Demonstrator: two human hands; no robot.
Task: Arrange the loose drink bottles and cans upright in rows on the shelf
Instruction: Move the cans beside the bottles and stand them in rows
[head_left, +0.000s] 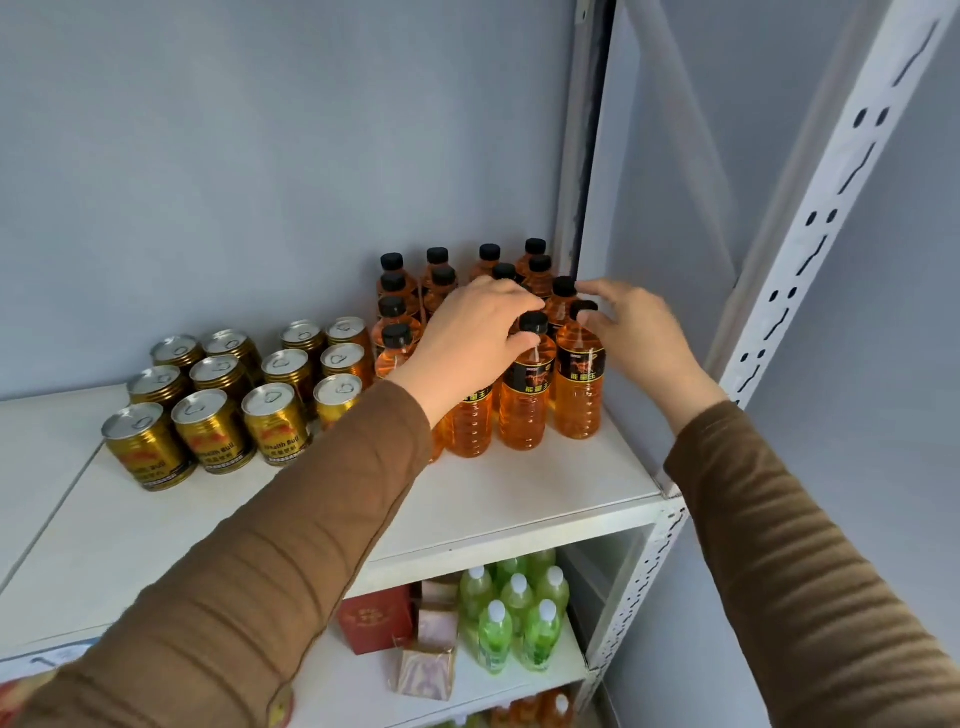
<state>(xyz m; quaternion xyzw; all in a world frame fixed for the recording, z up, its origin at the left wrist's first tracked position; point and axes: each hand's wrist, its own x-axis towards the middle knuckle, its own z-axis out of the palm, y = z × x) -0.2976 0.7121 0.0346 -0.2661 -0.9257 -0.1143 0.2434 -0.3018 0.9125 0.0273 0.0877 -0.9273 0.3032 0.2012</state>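
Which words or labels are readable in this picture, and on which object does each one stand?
"Health Bull", partly readable, with blurred characters below: front gold can.
Chinese characters, too blurred to be sure of: black label of the front orange bottle.
Red box on the lower shelf: gold print, unreadable.

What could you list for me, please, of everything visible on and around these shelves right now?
cans: twelve, gold, upright in rows, top shelf left
orange bottles: more than a dozen, black caps, top shelf right
top shelf: one, white
green bottles: about seven, white caps, lower shelf
red box: one, lower shelf
upright post: one, white, perforated, right
left hand: fingers on a front bottle's neck
right hand: fingers at a bottle cap
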